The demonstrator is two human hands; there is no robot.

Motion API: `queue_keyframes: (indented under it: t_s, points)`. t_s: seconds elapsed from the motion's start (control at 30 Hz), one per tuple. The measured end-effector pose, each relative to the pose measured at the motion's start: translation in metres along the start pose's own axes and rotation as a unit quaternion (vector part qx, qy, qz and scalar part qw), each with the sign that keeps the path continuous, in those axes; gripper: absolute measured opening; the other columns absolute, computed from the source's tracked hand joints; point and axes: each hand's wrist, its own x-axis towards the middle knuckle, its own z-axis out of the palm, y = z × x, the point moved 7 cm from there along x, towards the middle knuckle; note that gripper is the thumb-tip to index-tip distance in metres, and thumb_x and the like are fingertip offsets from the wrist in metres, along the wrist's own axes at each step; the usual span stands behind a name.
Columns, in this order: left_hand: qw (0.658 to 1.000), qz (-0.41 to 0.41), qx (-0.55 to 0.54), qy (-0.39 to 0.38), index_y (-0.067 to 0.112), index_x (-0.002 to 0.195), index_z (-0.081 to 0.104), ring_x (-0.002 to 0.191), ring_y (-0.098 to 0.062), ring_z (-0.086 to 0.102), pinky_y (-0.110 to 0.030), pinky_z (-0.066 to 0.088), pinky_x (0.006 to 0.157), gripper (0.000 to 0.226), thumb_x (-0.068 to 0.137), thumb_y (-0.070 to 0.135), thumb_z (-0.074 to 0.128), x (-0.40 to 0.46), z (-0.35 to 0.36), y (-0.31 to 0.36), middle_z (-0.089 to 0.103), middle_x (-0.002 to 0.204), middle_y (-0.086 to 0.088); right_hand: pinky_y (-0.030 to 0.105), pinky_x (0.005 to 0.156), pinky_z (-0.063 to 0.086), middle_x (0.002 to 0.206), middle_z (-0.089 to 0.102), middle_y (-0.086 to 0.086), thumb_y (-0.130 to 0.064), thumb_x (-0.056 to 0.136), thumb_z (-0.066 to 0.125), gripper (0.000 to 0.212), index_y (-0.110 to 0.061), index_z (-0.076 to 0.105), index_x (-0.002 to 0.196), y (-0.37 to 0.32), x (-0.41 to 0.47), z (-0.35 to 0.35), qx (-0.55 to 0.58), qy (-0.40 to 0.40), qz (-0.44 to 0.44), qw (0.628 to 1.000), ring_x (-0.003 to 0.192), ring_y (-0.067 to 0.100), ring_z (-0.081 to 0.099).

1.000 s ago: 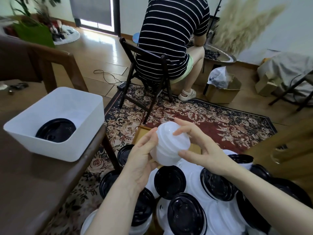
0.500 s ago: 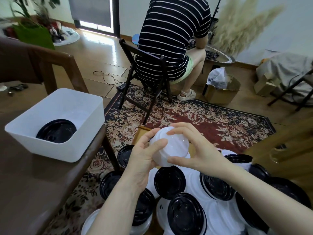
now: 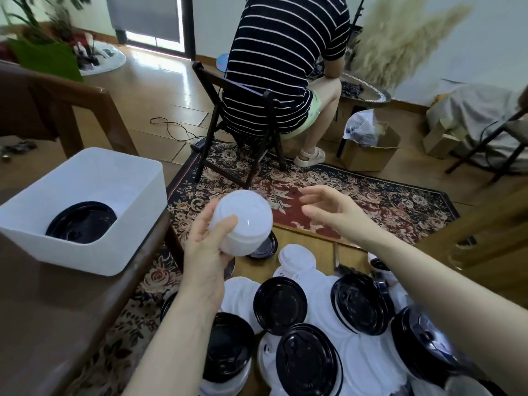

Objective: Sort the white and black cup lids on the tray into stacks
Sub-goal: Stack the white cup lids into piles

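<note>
Two hands in view above a heap of lids. Left hand [image 3: 207, 247] grips a short stack of white lids [image 3: 242, 222], thumb across the front, fingers wrapped behind; stack tilted, held in the air over the rug's edge. Right hand [image 3: 333, 211] just beside the stack, not touching it, fingers loosely spread and holding nothing.

Below, white and black lids lie mixed and overlapping on the tray [image 3: 308, 237], of which only a bare wooden strip shows. One black lid [image 3: 280, 305] sits flat near the middle, another black lid [image 3: 360, 303] to its right, tilted on white ones.

White bin [image 3: 85, 207] on the brown tabletop [image 3: 57, 310] to the left; black lids [image 3: 81, 222] stacked inside it.

Beyond: patterned rug [image 3: 357, 201], a person in a striped shirt [image 3: 285, 58] seated on a dark folding chair [image 3: 237, 124], back turned.
</note>
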Motion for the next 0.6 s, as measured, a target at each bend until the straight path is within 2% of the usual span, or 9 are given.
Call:
queue_keyframes:
  t_s: [0.03,0.1,0.23,0.3,0.43,0.53,0.6]
  points:
    - [1.0,-0.005,-0.004,0.003,0.026,0.132,0.06,0.107,-0.021,0.063,-0.034,0.052,0.075,0.048,0.088,0.007,0.065,0.002,-0.002,0.0,0.064,0.13,-0.003,0.037,0.096,0.053,0.122,0.064,-0.001,-0.03,0.087,0.07,0.034,-0.032,0.058,0.119,0.015,0.007,-0.006,-0.047,0.015,0.027,0.998,0.111,0.015,0.063]
    - [1.0,-0.017,-0.004,0.004,0.026,0.131,0.06,0.109,-0.023,0.061,-0.037,0.05,0.078,0.047,0.089,0.007,0.064,0.002,-0.003,-0.002,0.065,0.128,-0.002,0.037,0.099,0.05,0.123,0.063,0.001,-0.027,0.089,0.07,0.038,-0.028,0.055,0.124,0.047,0.016,-0.005,-0.146,-0.007,0.084,0.986,0.112,0.016,0.061]
    - [0.999,-0.035,-0.003,-0.001,0.024,0.131,0.062,0.106,-0.023,0.062,-0.04,0.051,0.085,0.047,0.087,0.006,0.065,0.001,0.002,-0.008,0.066,0.126,-0.003,0.029,0.1,0.043,0.143,0.048,0.008,-0.037,0.088,0.07,0.067,-0.017,0.039,0.144,0.099,0.018,0.018,-0.235,-0.119,0.212,0.941,0.127,0.022,0.05]
    - [0.999,-0.04,-0.005,0.0,0.025,0.129,0.062,0.103,-0.021,0.063,-0.04,0.053,0.084,0.047,0.086,0.006,0.066,0.0,0.003,-0.009,0.066,0.123,-0.001,0.029,0.1,0.041,0.149,0.041,0.009,-0.045,0.087,0.068,0.08,-0.014,0.03,0.15,0.113,0.018,0.028,-0.264,-0.149,0.248,0.92,0.131,0.024,0.046]
    - [0.999,-0.044,-0.002,0.005,0.024,0.132,0.061,0.097,-0.017,0.064,-0.036,0.054,0.076,0.05,0.086,0.007,0.067,-0.001,0.003,-0.008,0.067,0.12,0.002,0.038,0.11,0.037,0.157,0.03,0.005,-0.061,0.081,0.066,0.099,-0.012,0.019,0.154,0.128,0.023,0.044,-0.321,-0.176,0.27,0.891,0.139,0.025,0.038]
    - [0.999,-0.046,-0.001,0.007,0.023,0.132,0.061,0.098,-0.017,0.064,-0.036,0.054,0.077,0.049,0.087,0.006,0.066,-0.001,0.002,-0.007,0.067,0.12,0.001,0.041,0.11,0.038,0.159,0.027,0.005,-0.058,0.076,0.073,0.106,-0.015,0.016,0.155,0.139,0.027,0.055,-0.3,-0.179,0.273,0.896,0.141,0.026,0.036]
    - [0.999,-0.047,0.001,0.003,0.023,0.132,0.061,0.101,-0.018,0.064,-0.036,0.054,0.078,0.048,0.087,0.007,0.067,-0.001,0.002,-0.007,0.067,0.124,-0.001,0.041,0.108,0.041,0.157,0.032,0.005,-0.053,0.076,0.075,0.102,-0.016,0.021,0.154,0.14,0.031,0.055,-0.307,-0.167,0.256,0.902,0.138,0.025,0.039]
